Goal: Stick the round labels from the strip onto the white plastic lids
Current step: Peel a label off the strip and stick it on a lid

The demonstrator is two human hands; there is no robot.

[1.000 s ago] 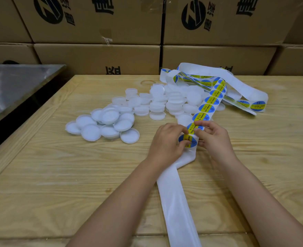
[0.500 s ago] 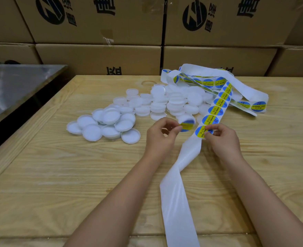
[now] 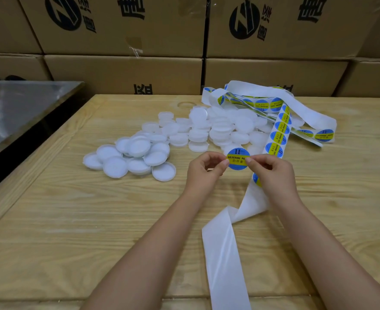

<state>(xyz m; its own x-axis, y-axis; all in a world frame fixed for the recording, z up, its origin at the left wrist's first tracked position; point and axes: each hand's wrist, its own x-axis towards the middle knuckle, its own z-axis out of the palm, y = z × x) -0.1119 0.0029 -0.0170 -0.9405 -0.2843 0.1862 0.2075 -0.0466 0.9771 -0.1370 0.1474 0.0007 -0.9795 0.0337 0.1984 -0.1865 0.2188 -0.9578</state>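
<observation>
The left hand (image 3: pixel 207 173) pinches the left edge of a round label (image 3: pixel 238 158) between thumb and forefinger. The right hand (image 3: pixel 274 173) pinches the right edge the same way. The label is held clear of the strip (image 3: pixel 224 253), which runs beneath the right hand, bare on the near side and labelled beyond. Lids (image 3: pixel 139 153) lie heaped just beyond and left of the hands.

We read "II" and "SOLDERING PA" on the round label (image 3: pixel 238 159). The cardboard boxes (image 3: pixel 122 72) carry large dark Chinese characters.
</observation>
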